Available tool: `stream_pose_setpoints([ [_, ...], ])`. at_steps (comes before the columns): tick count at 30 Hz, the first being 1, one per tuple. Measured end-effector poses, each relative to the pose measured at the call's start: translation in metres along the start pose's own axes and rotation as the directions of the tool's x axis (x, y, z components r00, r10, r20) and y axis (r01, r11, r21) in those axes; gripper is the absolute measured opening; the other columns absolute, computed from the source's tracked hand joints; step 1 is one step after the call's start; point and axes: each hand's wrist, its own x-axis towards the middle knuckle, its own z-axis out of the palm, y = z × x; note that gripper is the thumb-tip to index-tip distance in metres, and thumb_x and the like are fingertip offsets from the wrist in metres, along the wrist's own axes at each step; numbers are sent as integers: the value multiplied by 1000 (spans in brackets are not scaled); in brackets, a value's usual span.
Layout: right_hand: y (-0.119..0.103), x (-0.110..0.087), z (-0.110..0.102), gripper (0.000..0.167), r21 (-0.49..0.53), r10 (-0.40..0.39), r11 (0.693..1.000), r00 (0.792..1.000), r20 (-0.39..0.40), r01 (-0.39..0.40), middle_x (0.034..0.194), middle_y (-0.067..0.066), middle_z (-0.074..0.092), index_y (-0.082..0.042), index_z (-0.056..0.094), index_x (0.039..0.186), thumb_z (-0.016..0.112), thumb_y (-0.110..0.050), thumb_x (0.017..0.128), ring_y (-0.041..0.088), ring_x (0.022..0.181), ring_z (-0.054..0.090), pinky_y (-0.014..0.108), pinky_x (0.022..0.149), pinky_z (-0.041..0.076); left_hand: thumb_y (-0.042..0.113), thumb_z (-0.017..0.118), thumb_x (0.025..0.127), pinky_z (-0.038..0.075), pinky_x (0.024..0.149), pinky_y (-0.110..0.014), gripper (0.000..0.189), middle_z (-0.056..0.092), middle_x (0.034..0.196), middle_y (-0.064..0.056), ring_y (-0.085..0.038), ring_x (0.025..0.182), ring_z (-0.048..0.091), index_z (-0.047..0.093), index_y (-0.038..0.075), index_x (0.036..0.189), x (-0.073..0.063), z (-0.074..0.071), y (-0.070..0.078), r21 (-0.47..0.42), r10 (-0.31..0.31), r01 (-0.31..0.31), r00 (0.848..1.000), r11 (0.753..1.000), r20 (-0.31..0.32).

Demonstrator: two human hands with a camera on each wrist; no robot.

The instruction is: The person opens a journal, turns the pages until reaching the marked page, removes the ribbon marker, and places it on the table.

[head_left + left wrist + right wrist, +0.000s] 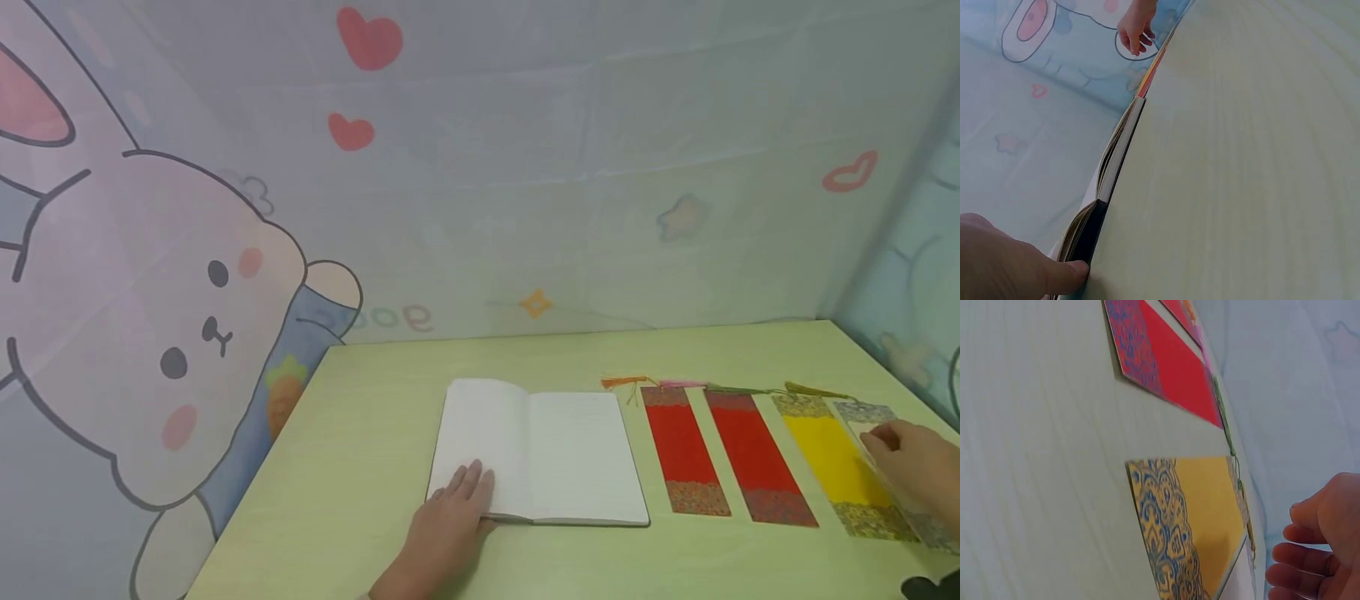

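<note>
An open notebook with blank-looking pages lies on the table. My left hand rests on the lower part of its left page, fingers fairly straight, while the thumb touches the lower edge of the cover. On the right, my right hand hovers over a pale bookmark, its fingers loosely bent and holding nothing. That hand partly hides the pale bookmark. Beside it lies a yellow bookmark with a patterned band at each end.
Two red bookmarks lie between the notebook and the yellow one. Orange, pink, green and olive tassels stretch along their top ends. Printed cloth hangs behind the pale green table.
</note>
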Motion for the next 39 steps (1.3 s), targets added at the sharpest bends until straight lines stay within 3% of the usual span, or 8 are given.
stream_pose_setpoints([
  [7, 0, 15, 29, 27, -6, -182, 983, 982, -47, 182, 81, 17, 60, 8, 59, 94, 56, -19, 93, 30, 68, 54, 41, 53, 47, -4, 53, 83, 50, 83, -42, 40, 48, 135, -17, -28, 121, 49, 56, 3, 123, -4, 1, -7, 160, 130, -104, 979, 982, -160],
  [11, -47, -2, 15, 25, 32, -256, 966, 967, -18, 256, 87, 19, 62, 8, 61, 98, 57, -17, 92, 32, 72, 56, 43, 56, 47, -10, 51, 79, 49, 86, -41, 43, 47, 135, -18, -28, 122, 48, 57, 2, 120, -6, 2, -12, 173, 163, -129, 966, 976, -201],
  [18, -108, -35, -1, 30, 116, -343, 935, 937, 65, 335, 96, 17, 59, 5, 59, 106, 54, -22, 95, 29, 80, 54, 36, 58, 46, -9, 47, 78, 47, 89, -42, 39, 47, 134, -21, -32, 122, 47, 61, 0, 113, -6, -3, -18, 258, 260, -175, 902, 950, -346],
  [24, -124, -43, 8, 26, 110, -394, 915, 918, 34, 389, 95, 13, 59, 1, 60, 104, 59, -22, 92, 26, 78, 54, 36, 58, 46, -3, 59, 75, 43, 93, -47, 36, 45, 134, -25, -36, 123, 45, 61, -2, 111, -3, -9, -18, 181, 195, -123, 864, 976, -464],
  [29, -133, -44, 12, 28, 108, -394, 916, 918, 41, 388, 96, 13, 59, 0, 60, 105, 59, -24, 91, 24, 75, 54, 37, 60, 47, 16, 82, 67, 39, 96, -51, 63, 37, 138, -29, -41, 127, 38, 55, -6, 120, 0, -16, -17, 51, 72, -53, 833, 997, -549],
  [32, -139, -46, 16, 23, 89, -402, 913, 915, 34, 398, 95, 11, 59, -1, 60, 103, 60, -20, 90, 22, 75, 53, 39, 63, 49, 24, 81, 70, 39, 95, -52, 77, 29, 144, -29, -42, 129, 33, 44, -7, 130, 3, -18, -12, -56, -18, -15, 838, 998, -545],
  [36, -149, -49, 22, 27, 48, -435, 900, 900, 18, 434, 100, 14, 60, 0, 60, 105, 61, -21, 89, 27, 83, 56, 47, 70, 50, 32, 74, 79, 42, 92, -51, 85, 21, 149, -22, -40, 131, 30, 28, -4, 140, 7, -20, -2, -227, -157, 57, 878, 972, -452],
  [39, -157, -54, 24, 33, 25, -453, 891, 892, 11, 453, 105, 17, 59, 1, 59, 111, 61, -24, 90, 32, 91, 56, 51, 73, 49, 37, 67, 84, 42, 92, -51, 83, 19, 151, -19, -37, 133, 28, 23, -2, 143, 11, -20, 6, -292, -202, 91, 904, 952, -377],
])
